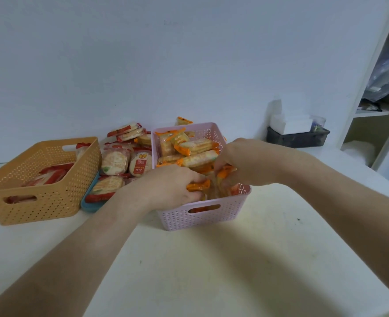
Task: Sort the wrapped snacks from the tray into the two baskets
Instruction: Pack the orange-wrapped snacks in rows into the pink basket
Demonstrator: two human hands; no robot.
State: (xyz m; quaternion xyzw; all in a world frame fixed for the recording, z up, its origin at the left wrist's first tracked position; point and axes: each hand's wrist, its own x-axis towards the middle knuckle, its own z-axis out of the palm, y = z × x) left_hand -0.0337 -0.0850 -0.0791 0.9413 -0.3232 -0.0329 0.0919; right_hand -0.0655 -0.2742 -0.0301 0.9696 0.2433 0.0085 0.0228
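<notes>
A pale, smooth worktop (234, 259) carries two rectangular plastic baskets with perforated lattice walls and cut-out handles. The pink basket (207, 216) stands mid-worktop, heaped with glossy rectangular orange-wrapped snacks (195, 146). The orange basket (51, 202) sits at the left edge, holding a few red-wrapped packets. Between them lies a teal tray (90, 204) piled with round red-wrapped crackers (115, 162). Both bare hands reach into the pink basket's near end. The left hand (172, 186) curls its fingers round an orange packet. The right hand (241, 161), fingers bent downward, grips packets beside it.
</notes>
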